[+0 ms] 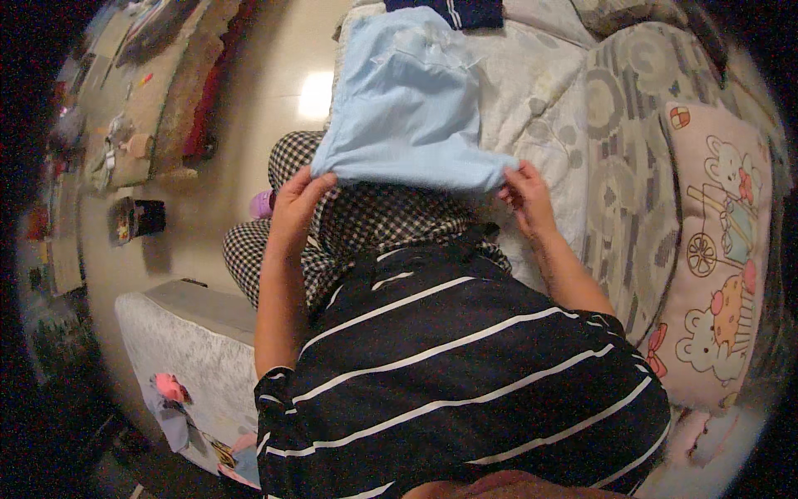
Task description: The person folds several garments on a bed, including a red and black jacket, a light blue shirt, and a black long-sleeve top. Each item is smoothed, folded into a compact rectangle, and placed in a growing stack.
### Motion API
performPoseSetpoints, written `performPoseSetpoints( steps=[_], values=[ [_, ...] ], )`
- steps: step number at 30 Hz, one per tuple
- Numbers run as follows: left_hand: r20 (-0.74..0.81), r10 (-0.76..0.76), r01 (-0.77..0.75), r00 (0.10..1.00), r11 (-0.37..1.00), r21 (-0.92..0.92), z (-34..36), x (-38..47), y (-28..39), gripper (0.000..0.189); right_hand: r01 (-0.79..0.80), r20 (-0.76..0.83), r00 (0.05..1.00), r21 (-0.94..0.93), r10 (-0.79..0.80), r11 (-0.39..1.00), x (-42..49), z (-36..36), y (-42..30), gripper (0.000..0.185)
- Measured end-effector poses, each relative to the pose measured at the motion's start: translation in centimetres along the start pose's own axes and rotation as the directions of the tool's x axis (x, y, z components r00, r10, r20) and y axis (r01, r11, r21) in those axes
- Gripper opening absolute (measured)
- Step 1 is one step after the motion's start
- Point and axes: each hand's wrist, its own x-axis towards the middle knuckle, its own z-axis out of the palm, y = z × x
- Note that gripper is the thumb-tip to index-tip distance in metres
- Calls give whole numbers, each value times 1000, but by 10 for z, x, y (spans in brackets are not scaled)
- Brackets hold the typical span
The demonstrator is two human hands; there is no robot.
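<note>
A light blue cloth garment (405, 118) lies spread over the sofa seat and the edge of my lap. Sheer, pale trim shows near its far end. My left hand (299, 199) pinches the near left corner between thumb and fingers. At the near right corner, my right hand (528, 194) grips the fabric, with its fingertips partly under the edge. Between the two hands the near edge runs nearly straight, just above my checked trousers (393, 215).
A dark navy folded cloth (477, 14) with white stripes lies beyond the garment on the quilted sofa cover (530, 81). To the right is a pink cushion (704, 249) with cartoon figures. On the left are a small bin (140, 218) on the tiled floor and a cluttered table (134, 125).
</note>
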Motion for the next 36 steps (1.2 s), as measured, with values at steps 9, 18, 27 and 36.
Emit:
performPoseSetpoints(
  steps=[9,18,27,36],
  values=[
    [-137,282,-312,950,895,-320,4,-8,78,27,267,128,942,274,-311,924,-10,39,-128,25],
    [-190,352,-397,917,852,-341,1,-21,104,22,179,631,767,-385,117,905,-36,46,-128,29],
    [-224,348,-407,910,852,-328,-3,-30,94,22,-388,573,763,36,299,921,-42,48,-50,35],
    [-267,261,-337,928,893,-297,2,-38,94,23,-526,617,695,86,369,846,-57,55,-18,43]
  ],
)
